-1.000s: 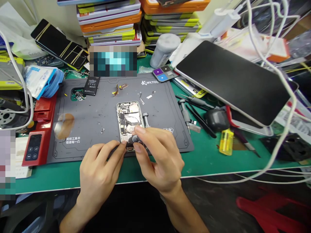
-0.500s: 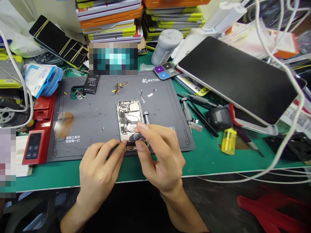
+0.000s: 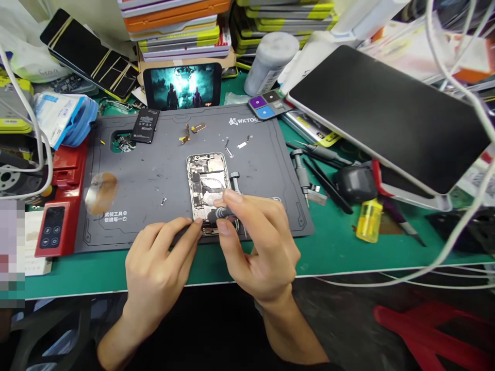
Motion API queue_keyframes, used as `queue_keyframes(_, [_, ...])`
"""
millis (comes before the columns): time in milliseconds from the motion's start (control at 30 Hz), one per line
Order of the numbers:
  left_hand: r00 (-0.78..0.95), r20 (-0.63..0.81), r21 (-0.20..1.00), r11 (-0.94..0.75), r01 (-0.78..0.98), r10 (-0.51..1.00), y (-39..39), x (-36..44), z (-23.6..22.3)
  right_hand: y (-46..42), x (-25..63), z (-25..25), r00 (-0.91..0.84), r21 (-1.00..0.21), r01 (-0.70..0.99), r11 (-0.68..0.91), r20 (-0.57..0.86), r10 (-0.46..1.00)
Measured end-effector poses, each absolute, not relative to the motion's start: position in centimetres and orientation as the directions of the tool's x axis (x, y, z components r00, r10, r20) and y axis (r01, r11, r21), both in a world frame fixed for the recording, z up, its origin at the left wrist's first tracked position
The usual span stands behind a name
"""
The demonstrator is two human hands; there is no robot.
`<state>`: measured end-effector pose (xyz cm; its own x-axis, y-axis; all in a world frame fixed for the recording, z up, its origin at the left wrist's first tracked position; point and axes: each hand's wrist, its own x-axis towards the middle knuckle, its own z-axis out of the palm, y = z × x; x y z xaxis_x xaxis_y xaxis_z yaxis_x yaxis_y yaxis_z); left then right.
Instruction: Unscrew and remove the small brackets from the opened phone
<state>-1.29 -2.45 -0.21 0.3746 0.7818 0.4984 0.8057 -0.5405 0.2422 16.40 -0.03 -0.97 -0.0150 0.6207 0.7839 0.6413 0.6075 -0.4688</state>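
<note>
A pale wall (image 3: 99, 23) rises behind the green-topped bench (image 3: 325, 253), with dark floor (image 3: 340, 322) below.

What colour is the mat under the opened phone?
Under the opened phone, the mat is dark grey with white lettering, clearest in the head view.

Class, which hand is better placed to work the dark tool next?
Probably the right hand: it pinches the tool over the open phone; the left hand is at the phone's lower-left edge.
</note>
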Motion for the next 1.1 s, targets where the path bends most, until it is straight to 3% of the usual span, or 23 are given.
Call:
queue_keyframes(233, [0.341, 0.514, 0.293, -0.535, 0.792, 0.787, -2.6, -1.3, -0.3, 0.1, 16.4, -1.2, -0.026, -0.470, 0.626, 0.622, 0.784, 0.620])
queue_keyframes(833, [0.353, 0.488, 0.258, -0.518, 0.815, 0.798, -2.5, -1.2, -0.4, 0.2, 16.5, -1.2, -0.017, -0.454, 0.641, 0.619, 0.798, 0.603])
queue_keyframes(1000, [0.309, 0.508, 0.362, -0.525, 0.770, 0.804, -2.8, -1.5, -0.2, -0.1, 16.4, -1.9, 0.010, -0.484, 0.640, 0.597, 0.782, 0.623])
queue_keyframes(1100, [0.249, 0.479, 0.538, -0.506, 0.675, 0.842, -2.7, -1.9, 0.2, -0.2, 16.5, -2.0, 0.148, -0.535, 0.601, 0.594, 0.805, 0.575])
